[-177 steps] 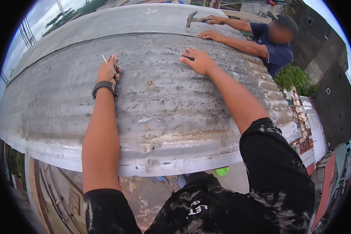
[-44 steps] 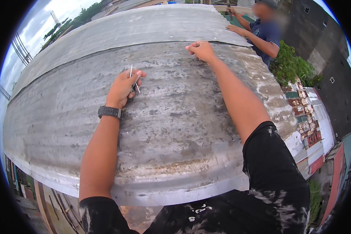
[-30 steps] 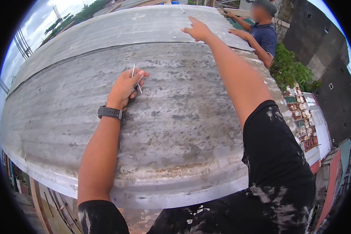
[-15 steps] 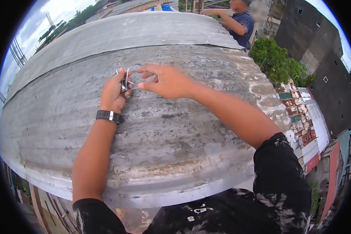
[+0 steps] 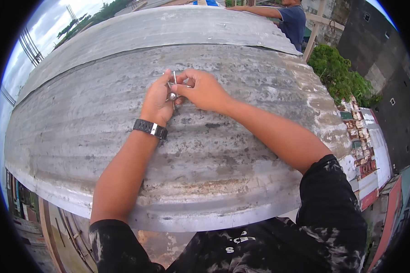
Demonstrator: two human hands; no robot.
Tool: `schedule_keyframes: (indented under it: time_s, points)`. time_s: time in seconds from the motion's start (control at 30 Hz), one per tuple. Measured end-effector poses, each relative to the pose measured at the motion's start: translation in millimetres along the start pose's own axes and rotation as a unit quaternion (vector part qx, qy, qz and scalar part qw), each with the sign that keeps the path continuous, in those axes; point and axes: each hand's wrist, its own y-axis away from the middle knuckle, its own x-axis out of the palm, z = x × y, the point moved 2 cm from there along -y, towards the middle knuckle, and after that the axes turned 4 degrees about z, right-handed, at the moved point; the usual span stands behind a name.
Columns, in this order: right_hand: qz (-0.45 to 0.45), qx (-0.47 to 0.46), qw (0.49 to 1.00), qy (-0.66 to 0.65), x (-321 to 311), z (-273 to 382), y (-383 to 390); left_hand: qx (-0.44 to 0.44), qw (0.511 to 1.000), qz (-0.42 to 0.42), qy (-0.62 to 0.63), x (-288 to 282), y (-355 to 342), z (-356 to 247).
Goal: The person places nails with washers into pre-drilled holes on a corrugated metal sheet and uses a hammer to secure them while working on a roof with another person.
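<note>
My left hand [image 5: 157, 101], with a dark watch on its wrist, is closed around several silver roofing nails [image 5: 172, 96] with rounded heads and thin shanks. Some shanks stick out between the fingers. My right hand [image 5: 204, 92] meets it from the right, thumb and fingers pinched on one of these nails; the fingers partly hide the bunch. Both hands are just above a weathered grey corrugated metal sheet [image 5: 241, 150].
A second, paler sheet [image 5: 136, 32] overlaps the far side. At the far right a person in a dark blue shirt [image 5: 294, 25] rests an arm along the roof edge. Beyond the right edge are a green bush [image 5: 339, 73], rusty lower roofs [image 5: 362, 141] and a dark wall [image 5: 378, 54].
My right hand has closed the gap to my left hand, its spread fingers now pinching among the nails. The other person's arm has stretched out along the roof.
</note>
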Motion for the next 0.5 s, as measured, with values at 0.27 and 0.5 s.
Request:
schedule_keyframes:
  time_s: [0.27, 0.5]
  points:
    - [-0.082, -0.044, 0.99, 0.106, -2.5, -12.9, -10.3, -0.001, 0.999, -0.019, -0.048, 5.6, 2.7, 1.4]
    - [-0.058, -0.011, 0.986, 0.155, -10.0, -8.2, -10.5, -0.016, 0.996, -0.012, -0.086, 5.0, -0.2, 5.2]
